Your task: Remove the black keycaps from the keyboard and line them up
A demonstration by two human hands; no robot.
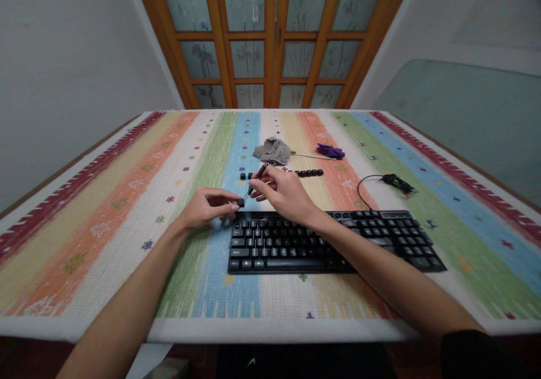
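Observation:
My left hand (209, 205) pinches a small black keycap (240, 202) between thumb and fingertips, just above the keyboard's upper left corner. My right hand (281, 190) grips a slim tool with a black handle (262, 170); its thin metal end reaches down to the keycap. The exact kind of tool is too small to tell. Under both hands lies a black keyboard (296, 264), partly covered by my right forearm. Behind the right hand runs a row of loose black keycaps (310, 173), some of them hidden by it.
A crumpled grey cloth (273, 151) lies beyond the keycaps, with a thin metal rod (313, 156) beside it. To its right is a purple bundle (330, 151). The keyboard's coiled cable (397, 183) rests at the right on the striped tablecloth (127, 210).

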